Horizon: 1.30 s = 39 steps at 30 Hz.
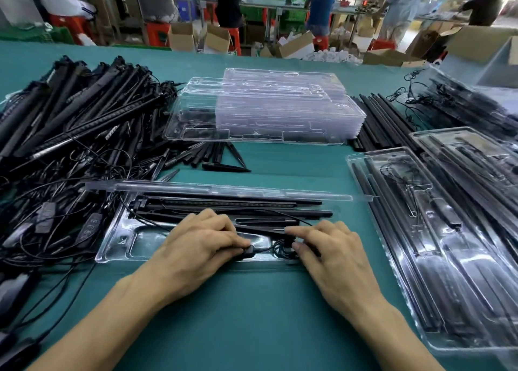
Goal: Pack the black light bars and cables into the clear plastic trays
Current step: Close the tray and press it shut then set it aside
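near the desk's front edge, my left hand (196,244) and right hand (333,255) pinch the cable (273,248) inside the clear tray (120,241), beside the light bars (224,206); released early, it may spring out.

A clear tray (134,247) lies open near the table's (252,314) front edge, with black light bars (224,205) lying lengthwise in its far slots. Their thin cable (276,248) sits coiled over the near compartment, pinched by the left hand (196,244) and the right hand (333,254).
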{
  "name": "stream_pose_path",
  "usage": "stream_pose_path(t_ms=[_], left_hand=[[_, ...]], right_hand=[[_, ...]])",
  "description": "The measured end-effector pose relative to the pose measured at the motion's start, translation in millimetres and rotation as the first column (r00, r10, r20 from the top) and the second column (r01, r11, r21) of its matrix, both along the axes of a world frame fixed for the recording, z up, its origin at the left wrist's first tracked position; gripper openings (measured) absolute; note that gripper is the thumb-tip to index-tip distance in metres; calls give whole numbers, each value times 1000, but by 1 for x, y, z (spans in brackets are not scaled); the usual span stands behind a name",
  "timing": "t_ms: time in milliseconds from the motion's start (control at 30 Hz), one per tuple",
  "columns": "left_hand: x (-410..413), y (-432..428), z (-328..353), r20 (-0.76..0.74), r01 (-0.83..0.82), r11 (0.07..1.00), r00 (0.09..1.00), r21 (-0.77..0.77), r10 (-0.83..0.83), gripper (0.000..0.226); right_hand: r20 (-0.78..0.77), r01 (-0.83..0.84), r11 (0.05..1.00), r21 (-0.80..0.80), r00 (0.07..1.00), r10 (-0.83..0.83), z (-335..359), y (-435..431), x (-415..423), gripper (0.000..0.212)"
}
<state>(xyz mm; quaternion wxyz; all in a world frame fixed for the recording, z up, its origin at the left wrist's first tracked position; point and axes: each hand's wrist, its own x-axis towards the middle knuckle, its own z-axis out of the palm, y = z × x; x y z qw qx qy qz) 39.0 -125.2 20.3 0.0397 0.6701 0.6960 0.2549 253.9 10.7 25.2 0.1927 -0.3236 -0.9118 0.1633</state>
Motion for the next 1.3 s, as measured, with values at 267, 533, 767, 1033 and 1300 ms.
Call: stream_pose_path(t_ms=[267,533,767,1033,1300], left_hand=[[-1,0,-3,16,-63,997,998,-32,64,44],[21,-11,2,-404,56,908,906,415,128,18],[33,-5,33,-444,-241,869,782,431,438,70],[37,-11,3,-498,-176,927,802,331,330,43],[29,-12,-6,-562,-100,953,788,286,251,42]], right_hand=[[255,-140,990,-2,957,136,7,7,2,40],[251,-71,996,50,966,57,2,-8,8,54],[248,-13,979,203,968,-38,-1,-21,15,45],[313,-32,968,248,949,-49,3,-31,28,53],[-106,-68,993,95,991,78,-11,-24,45,27]])
